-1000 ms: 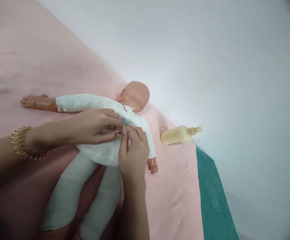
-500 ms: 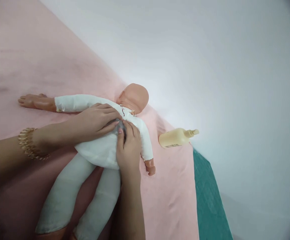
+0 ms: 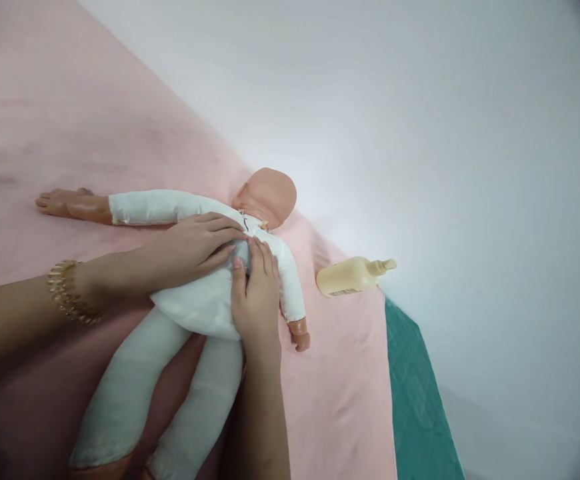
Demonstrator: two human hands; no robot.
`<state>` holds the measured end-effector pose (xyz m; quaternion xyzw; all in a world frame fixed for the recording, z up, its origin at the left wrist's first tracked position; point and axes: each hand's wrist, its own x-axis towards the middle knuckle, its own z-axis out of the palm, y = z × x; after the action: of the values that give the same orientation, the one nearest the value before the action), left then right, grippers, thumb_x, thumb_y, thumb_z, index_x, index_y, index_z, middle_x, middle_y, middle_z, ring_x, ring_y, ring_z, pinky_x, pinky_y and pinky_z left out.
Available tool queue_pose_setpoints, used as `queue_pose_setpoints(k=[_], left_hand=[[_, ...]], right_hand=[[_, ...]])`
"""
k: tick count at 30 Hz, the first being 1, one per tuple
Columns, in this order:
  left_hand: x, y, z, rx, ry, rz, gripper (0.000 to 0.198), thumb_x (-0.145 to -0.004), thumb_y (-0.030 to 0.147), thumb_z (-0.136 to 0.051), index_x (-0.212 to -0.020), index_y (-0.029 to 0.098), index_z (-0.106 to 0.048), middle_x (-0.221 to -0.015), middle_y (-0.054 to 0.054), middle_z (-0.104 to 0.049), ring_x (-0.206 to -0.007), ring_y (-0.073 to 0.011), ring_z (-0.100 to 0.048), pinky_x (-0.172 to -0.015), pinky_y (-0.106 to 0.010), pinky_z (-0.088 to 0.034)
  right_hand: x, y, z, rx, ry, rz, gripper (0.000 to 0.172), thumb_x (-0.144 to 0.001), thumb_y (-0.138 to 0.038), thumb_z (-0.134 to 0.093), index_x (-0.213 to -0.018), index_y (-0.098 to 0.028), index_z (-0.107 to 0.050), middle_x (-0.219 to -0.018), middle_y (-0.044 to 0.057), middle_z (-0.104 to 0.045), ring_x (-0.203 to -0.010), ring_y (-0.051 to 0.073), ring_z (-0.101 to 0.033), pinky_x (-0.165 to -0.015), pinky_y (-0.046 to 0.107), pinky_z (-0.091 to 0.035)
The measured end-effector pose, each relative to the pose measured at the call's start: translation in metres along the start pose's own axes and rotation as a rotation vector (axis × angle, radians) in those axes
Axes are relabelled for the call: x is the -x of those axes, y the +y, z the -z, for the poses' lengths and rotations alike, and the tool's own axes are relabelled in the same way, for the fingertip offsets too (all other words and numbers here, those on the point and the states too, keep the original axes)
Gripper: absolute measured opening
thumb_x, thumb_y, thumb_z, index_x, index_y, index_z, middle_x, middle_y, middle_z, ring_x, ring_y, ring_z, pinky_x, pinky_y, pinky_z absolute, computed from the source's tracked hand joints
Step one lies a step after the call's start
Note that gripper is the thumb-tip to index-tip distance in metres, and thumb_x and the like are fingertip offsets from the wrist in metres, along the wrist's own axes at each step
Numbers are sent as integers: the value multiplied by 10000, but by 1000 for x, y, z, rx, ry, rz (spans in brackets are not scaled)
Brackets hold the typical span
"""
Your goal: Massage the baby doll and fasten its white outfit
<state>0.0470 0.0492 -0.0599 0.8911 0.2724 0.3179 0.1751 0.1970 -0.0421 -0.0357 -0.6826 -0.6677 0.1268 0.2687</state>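
Note:
A baby doll (image 3: 197,310) with a white cloth body lies stretched out, its smooth plastic head (image 3: 270,197) at the far end and its legs toward me. My left hand (image 3: 195,243), below a beaded bracelet (image 3: 73,290), rests flat on the doll's upper torso with the fingers extended. On the torso's right side lies my right hand (image 3: 259,293), fingers stretched toward the doll's neck and thumb apart. The fingertips of both hands come close together near the upper middle of the torso. Neither hand grasps anything.
A pale yellow pump bottle (image 3: 350,277) is to the right of the doll on a pink sheet (image 3: 340,387). Past the sheet's right edge shows a green quilted surface (image 3: 420,387). A whitish wall (image 3: 445,167) borders the far side.
My left hand has shifted slightly, with its wrist and bracelet a little farther right. The right hand stays nearly in place on the torso. Doll and bottle are unmoved.

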Motion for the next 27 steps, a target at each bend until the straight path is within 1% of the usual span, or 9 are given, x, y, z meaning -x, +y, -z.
queue_pose_setpoints(k=[3, 6, 9, 11, 13, 15, 21, 25, 27], left_hand=[[0, -1, -2, 4, -25, 11, 467, -1019, 325, -269, -1228, 132, -639, -1288, -107, -632, -1208, -259, -553, -1104, -406, -370], [-1, -1, -2, 7, -24, 8, 471, -1016, 330, -272, -1234, 129, -637, -1274, -108, -640, -1195, -264, -560, -1094, -409, -378], [-1, -1, -1, 17, -28, 6, 460, -1011, 330, -284, -1246, 130, -626, -1280, -101, -637, -1194, -262, -553, -1083, -404, -382], [0, -1, -2, 11, -24, 12, 470, -1022, 342, -282, -1292, 127, -601, -1326, -100, -610, -1225, -263, -525, -1095, -405, -365], [1, -2, -3, -2, -15, 16, 488, -1042, 364, -269, -1334, 124, -578, -1370, -99, -579, -1260, -267, -492, -1113, -410, -339], [1, -4, -5, -10, -16, 5, 502, -1057, 384, -260, -1346, 122, -576, -1377, -97, -573, -1269, -269, -479, -1120, -409, -324], [2, -9, -8, 1, -31, -9, 501, -1059, 393, -271, -1311, 119, -606, -1326, -103, -612, -1241, -271, -506, -1106, -393, -336], [2, -8, -5, 22, -21, -2, 469, -1048, 378, -300, -1300, 135, -612, -1333, -96, -607, -1242, -278, -504, -1095, -423, -360], [0, -2, 0, 19, 18, -29, 440, -1049, 351, -318, -1283, 137, -622, -1334, -97, -598, -1240, -274, -496, -1090, -417, -364]], right_hand=[[0, -1, 1, 10, -26, -3, 538, -1048, -384, -340, -1461, -67, -475, -1524, 120, -473, -1475, 222, -318, -1255, 449, -181], [-1, -1, 1, 13, -28, -10, 534, -1045, -380, -344, -1457, -70, -480, -1524, 115, -473, -1468, 225, -325, -1244, 436, -203], [0, -1, 2, 15, -22, -17, 568, -1044, -447, -369, -1492, -105, -441, -1568, 98, -417, -1489, 227, -287, -1234, 453, -220], [0, 0, 2, 16, -34, -15, 612, -1038, -507, -380, -1526, -137, -397, -1600, 79, -364, -1502, 232, -262, -1233, 472, -210], [0, 1, 3, 21, -49, -10, 633, -1034, -534, -382, -1542, -155, -374, -1611, 67, -343, -1506, 237, -256, -1232, 479, -198], [-1, 3, 3, 26, -56, -12, 636, -1030, -541, -393, -1535, -154, -389, -1602, 68, -361, -1500, 243, -269, -1232, 474, -193], [-1, 4, 2, 22, -49, -11, 619, -1023, -526, -443, -1502, -134, -438, -1563, 94, -427, -1479, 257, -311, -1224, 490, -220], [0, 3, 2, -2, -43, -20, 608, -1024, -518, -450, -1504, -146, -433, -1573, 87, -414, -1487, 250, -295, -1232, 479, -206], [1, 0, 6, -23, -33, -22, 603, -1025, -512, -456, -1510, -155, -424, -1587, 67, -394, -1494, 240, -274, -1237, 471, -208]])
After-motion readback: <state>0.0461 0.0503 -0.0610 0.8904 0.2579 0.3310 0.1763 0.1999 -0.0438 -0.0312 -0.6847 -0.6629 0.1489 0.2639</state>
